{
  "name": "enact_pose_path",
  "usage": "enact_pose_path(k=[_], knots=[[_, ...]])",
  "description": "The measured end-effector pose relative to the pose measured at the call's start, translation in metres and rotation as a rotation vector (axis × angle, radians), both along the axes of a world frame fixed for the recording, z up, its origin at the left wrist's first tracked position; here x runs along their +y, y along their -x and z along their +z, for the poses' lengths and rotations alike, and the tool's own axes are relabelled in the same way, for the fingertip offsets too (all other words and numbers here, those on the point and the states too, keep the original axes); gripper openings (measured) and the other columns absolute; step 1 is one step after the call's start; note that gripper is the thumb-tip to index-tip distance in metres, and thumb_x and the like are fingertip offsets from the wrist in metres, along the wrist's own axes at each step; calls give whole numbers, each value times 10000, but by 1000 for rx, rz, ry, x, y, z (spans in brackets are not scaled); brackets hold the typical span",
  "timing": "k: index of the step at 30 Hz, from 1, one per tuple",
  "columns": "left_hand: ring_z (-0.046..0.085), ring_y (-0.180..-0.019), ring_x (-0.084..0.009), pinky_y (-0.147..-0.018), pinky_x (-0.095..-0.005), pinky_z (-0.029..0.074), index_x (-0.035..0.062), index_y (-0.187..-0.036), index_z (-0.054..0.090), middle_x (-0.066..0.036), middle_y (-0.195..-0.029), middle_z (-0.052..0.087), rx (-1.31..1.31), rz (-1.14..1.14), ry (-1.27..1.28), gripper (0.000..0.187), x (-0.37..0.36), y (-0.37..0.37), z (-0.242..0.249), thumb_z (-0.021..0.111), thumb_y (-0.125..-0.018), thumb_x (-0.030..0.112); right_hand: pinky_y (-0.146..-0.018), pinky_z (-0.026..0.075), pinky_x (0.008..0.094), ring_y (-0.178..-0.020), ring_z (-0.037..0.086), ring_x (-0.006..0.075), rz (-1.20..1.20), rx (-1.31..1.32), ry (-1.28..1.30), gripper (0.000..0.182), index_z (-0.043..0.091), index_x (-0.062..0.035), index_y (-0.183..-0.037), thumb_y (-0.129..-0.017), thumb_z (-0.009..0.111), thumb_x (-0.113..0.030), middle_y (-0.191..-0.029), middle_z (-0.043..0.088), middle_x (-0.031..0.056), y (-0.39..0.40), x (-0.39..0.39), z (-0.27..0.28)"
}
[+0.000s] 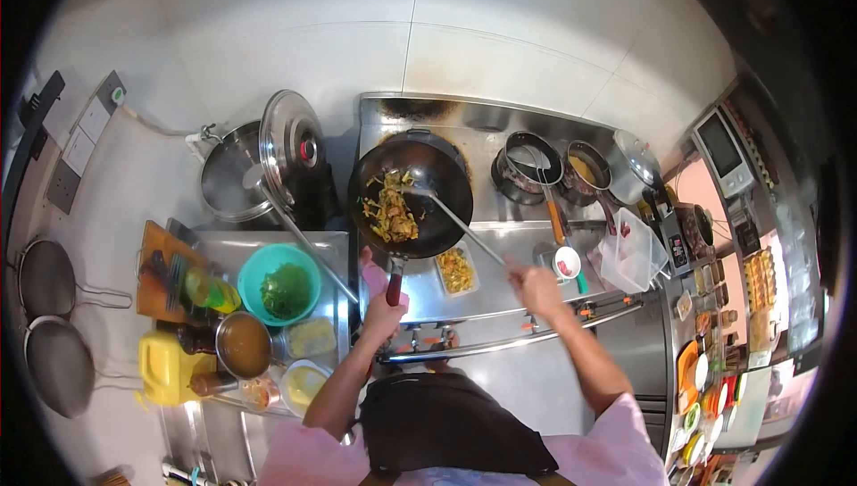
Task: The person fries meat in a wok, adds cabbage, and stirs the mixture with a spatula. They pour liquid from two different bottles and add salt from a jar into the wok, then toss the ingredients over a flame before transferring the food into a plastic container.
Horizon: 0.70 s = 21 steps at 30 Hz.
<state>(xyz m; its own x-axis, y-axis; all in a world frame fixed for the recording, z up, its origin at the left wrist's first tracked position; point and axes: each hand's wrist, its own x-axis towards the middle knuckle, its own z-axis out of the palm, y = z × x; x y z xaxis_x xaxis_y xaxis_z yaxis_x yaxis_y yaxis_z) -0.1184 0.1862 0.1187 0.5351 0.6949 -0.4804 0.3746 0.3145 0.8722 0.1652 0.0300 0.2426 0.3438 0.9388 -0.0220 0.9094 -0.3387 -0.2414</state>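
A black wok (366,218) sits on the stove with browned pieces of food (393,214) in it. My left hand (384,318) is closed around the wok's handle (395,281), with a pink cloth (371,269) beside and partly under the fingers. In my right hand (538,290) is the long metal handle of a wok spatula (455,218); its head lies in the food, so its exact shape is hard to make out. Between the hands, in front of the wok, stands a clear plastic container (456,271) of chopped yellow-and-green food.
Two smaller pans, a saucepan (527,169) and another pot (586,167), stand right of the wok. To the left are a large pot (234,174) with a tilted lid (293,149), a turquoise bowl (278,282) of greens and a yellow jug (170,368). A rail (527,340) runs along the stove's front.
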Motion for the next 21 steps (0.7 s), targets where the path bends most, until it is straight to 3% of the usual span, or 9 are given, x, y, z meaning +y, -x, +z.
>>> enact_pose_path(k=[2,5,8,11,14,17,19,21], knots=[[544,-414,-170,-373,-324,414,39,-1029,614,-50,-609,570,-4,-27,14,223,3,-1,-5,629,-824,124,-669,526,510,-736,670,407,87,-122,147,380,626,-132,-1275,-901,606,-198,-775,677,223,-4,2,60],[553,-423,-174,-384,-328,421,39,-1046,602,-49,-595,567,-25,-4,15,238,0,-5,-17,620,-826,127,-699,534,506,-791,685,383,180,-171,344,391,614,-135,-1280,-892,600,-174,-777,689,205,6,4,106],[562,-434,-179,-389,-333,425,37,-1023,583,-56,-604,570,25,-26,9,219,-1,-9,-18,614,-827,128,-719,538,511,-819,688,390,188,-149,389,381,621,-126,-1267,-888,595,-158,-819,702,198,26,15,74],[564,-437,-181,-388,-341,425,37,-987,562,-58,-611,569,57,-22,-24,189,-4,-11,-15,610,-828,125,-740,538,518,-843,691,392,103,-122,161,345,642,-110,-1232,-894,582,-145,-851,708,196,40,46,10],[564,-436,-186,-388,-343,426,41,-1004,553,-57,-615,568,65,-34,4,203,0,-10,-12,611,-827,121,-763,534,530,-865,688,403,112,-16,94,358,626,-86,-1257,-909,564,-144,-853,709,199,21,56,2],[574,-443,-188,-392,-341,431,42,-1023,569,-61,-617,580,38,-1,22,223,1,-8,-18,619,-818,114,-625,552,447,-710,699,324,166,99,166,373,612,-56,-1277,-926,558,-172,-797,709,158,-35,54,35],[579,-447,-190,-393,-343,434,40,-1048,581,-68,-624,588,63,-9,27,249,0,-8,-13,624,-813,108,-457,490,331,-528,615,182,-94,489,375,393,610,-35,-1282,-944,562,-230,-722,671,82,-62,67,78],[582,-449,-193,-396,-349,437,37,-1074,587,-73,-627,593,85,-18,31,276,0,-8,-12,627,-810,106,-375,397,243,-457,501,82,-200,552,499,402,613,-32,-1278,-952,565,-263,-672,607,31,-69,85,124]])
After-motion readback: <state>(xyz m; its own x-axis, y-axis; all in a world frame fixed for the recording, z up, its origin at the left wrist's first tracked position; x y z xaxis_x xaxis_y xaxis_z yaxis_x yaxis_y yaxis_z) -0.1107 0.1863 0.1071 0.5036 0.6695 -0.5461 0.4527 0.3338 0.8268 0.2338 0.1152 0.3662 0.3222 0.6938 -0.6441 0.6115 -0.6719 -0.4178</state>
